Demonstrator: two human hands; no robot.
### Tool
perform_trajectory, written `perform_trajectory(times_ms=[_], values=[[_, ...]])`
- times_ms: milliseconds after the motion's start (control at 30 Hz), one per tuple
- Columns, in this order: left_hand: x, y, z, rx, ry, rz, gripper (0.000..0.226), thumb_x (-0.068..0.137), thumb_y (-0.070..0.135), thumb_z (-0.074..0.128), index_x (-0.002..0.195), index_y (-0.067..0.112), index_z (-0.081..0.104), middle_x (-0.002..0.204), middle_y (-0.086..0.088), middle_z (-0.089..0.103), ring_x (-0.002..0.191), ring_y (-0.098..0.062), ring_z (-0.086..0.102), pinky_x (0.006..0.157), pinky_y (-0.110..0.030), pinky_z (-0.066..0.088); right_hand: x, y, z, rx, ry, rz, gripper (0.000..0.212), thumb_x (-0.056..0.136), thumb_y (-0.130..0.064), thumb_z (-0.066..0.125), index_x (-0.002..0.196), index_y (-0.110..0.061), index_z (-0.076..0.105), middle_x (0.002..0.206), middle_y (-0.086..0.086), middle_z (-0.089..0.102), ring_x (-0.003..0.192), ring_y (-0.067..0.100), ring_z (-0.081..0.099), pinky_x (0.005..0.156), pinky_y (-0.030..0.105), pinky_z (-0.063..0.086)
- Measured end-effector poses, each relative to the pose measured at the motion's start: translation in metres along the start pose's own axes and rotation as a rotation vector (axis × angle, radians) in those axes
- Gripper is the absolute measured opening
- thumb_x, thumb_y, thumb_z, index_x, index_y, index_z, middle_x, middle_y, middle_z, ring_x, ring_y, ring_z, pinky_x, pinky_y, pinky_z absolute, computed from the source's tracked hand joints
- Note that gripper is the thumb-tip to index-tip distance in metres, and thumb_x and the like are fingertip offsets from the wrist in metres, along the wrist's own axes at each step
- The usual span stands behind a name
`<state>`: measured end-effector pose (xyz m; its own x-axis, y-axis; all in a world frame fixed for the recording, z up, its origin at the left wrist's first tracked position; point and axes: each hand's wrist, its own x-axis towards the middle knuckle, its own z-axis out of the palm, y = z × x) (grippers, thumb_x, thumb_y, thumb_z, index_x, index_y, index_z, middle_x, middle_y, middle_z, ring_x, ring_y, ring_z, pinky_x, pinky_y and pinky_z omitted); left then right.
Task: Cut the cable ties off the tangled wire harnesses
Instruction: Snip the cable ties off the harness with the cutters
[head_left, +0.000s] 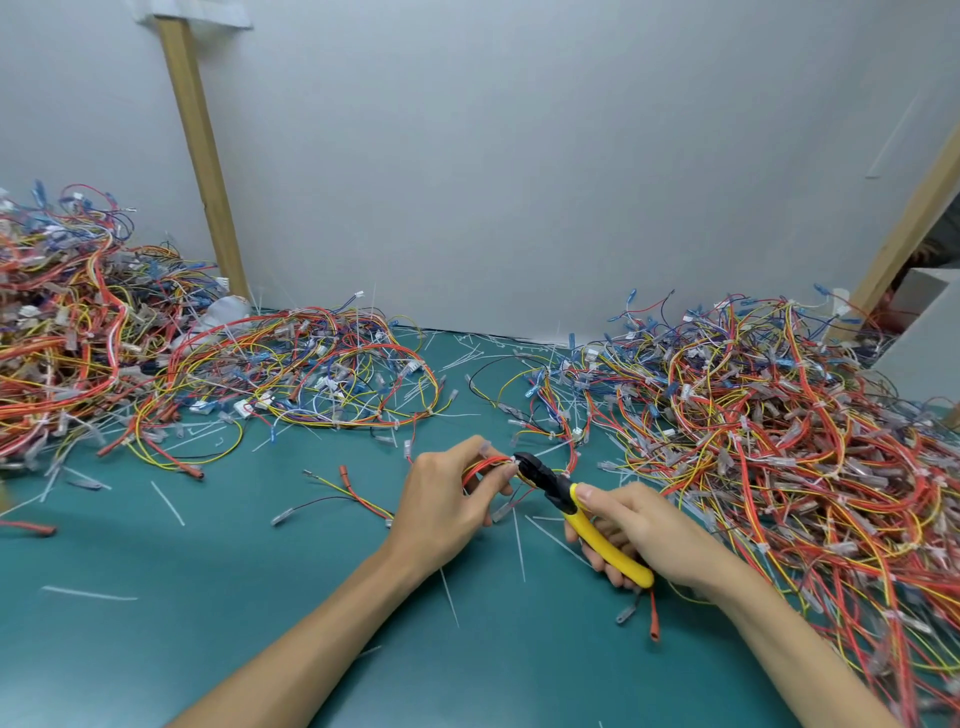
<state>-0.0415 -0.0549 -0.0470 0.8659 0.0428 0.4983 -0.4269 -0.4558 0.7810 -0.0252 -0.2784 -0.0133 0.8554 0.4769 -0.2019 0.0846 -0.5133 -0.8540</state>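
Pinching a wire harness (480, 465) with curled fingers of my left hand (447, 499), my right hand (644, 525) grips yellow-handled cutters (602, 545), tip touching the harness.

The widest open stretch I see on the teal worktop (156, 649) runs along its front edge toward the front-left corner, littered only with flat white cut cable-tie strips (167, 503). A tall heap of red, yellow and blue wire harnesses (62, 338) blocks the left edge. A lower tangle (322, 369) spreads along the back edge, and a broad heap (779, 441) covers the right side down to the front. Between tangle and broad heap, a narrow bare lane reaches the grey back panel (519, 156).
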Motion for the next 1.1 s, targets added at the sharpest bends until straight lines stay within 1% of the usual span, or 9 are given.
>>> perform_trajectory(times_ms=[233,500,567,667,767,833,933,1033,1100], values=[[0.0,0.003,0.0,0.013,0.003,0.002,0.013,0.091,0.019,0.068,0.079,0.016,0.064,0.067,0.011,0.071,0.047,-0.001,0.059,0.058,-0.029,0.052,0.0,-0.001,0.0,0.046,-0.015,0.009,0.058,0.09,-0.06,0.044,0.08,-0.009,0.07,0.065,0.012,0.063,0.049,0.022,0.055,0.047,0.026,0.045],[0.0,0.001,0.0,0.013,0.001,-0.014,0.014,0.091,0.02,0.068,0.079,0.015,0.063,0.067,0.01,0.071,0.044,-0.005,0.06,0.054,-0.025,0.05,-0.002,-0.002,0.002,-0.028,0.025,0.001,0.056,0.099,-0.052,0.042,0.081,-0.007,0.07,0.063,0.01,0.064,0.049,0.021,0.057,0.048,0.029,0.047],[-0.001,0.0,-0.001,0.007,0.004,-0.023,0.016,0.091,0.022,0.068,0.078,0.014,0.063,0.066,0.012,0.07,0.042,-0.006,0.06,0.052,-0.021,0.047,-0.005,-0.003,0.006,-0.12,0.092,-0.042,0.053,0.099,-0.051,0.042,0.079,-0.011,0.07,0.062,0.007,0.066,0.048,0.019,0.059,0.048,0.028,0.047],[-0.002,0.001,-0.001,0.023,0.023,-0.037,0.018,0.091,0.024,0.068,0.077,0.014,0.063,0.062,0.016,0.069,0.041,-0.006,0.06,0.051,-0.019,0.045,-0.01,-0.007,0.015,-0.385,0.18,-0.138,0.053,0.097,-0.059,0.037,0.07,-0.021,0.062,0.059,-0.005,0.065,0.049,0.011,0.06,0.051,0.019,0.043],[-0.003,0.002,-0.001,0.059,0.062,-0.039,0.02,0.091,0.026,0.067,0.076,0.015,0.063,0.059,0.015,0.068,0.042,-0.003,0.06,0.054,-0.024,0.05,-0.012,-0.008,0.023,-0.492,0.228,-0.179,0.055,0.095,-0.066,0.03,0.071,-0.021,0.051,0.069,0.004,0.062,0.06,0.016,0.056,0.067,0.038,0.047],[-0.004,0.001,-0.002,0.093,0.072,-0.04,0.021,0.091,0.029,0.067,0.076,0.015,0.063,0.062,0.01,0.07,0.047,-0.01,0.062,0.057,-0.033,0.054,-0.012,-0.01,0.028,-0.485,0.239,-0.185,0.057,0.093,-0.069,0.027,0.074,-0.019,0.049,0.072,0.009,0.059,0.064,0.021,0.054,0.07,0.043,0.047],[-0.004,-0.001,-0.002,0.144,0.071,-0.04,0.023,0.091,0.033,0.066,0.078,0.014,0.063,0.061,0.001,0.068,0.055,-0.027,0.064,0.06,-0.04,0.053,-0.012,-0.01,0.031,-0.475,0.26,-0.176,0.058,0.094,-0.069,0.028,0.071,-0.019,0.049,0.071,0.01,0.058,0.063,0.021,0.051,0.069,0.042,0.045],[-0.004,-0.001,-0.002,0.179,0.074,-0.017,0.024,0.091,0.033,0.066,0.077,0.014,0.061,0.059,0.002,0.067,0.057,-0.029,0.063,0.061,-0.039,0.052,-0.011,-0.009,0.031,-0.485,0.324,-0.158,0.046,0.093,-0.066,0.034,0.065,-0.031,0.047,0.058,0.001,0.046,0.056,0.016,0.04,0.058,0.036,0.036],[-0.005,-0.001,-0.001,0.186,0.07,-0.008,0.025,0.091,0.034,0.066,0.077,0.015,0.061,0.059,0.002,0.066,0.057,-0.029,0.063,0.061,-0.039,0.052,-0.009,-0.008,0.031,-0.49,0.356,-0.143,0.047,0.093,-0.064,0.038,0.062,-0.029,0.045,0.053,-0.004,0.039,0.054,0.014,0.035,0.054,0.034,0.03]])
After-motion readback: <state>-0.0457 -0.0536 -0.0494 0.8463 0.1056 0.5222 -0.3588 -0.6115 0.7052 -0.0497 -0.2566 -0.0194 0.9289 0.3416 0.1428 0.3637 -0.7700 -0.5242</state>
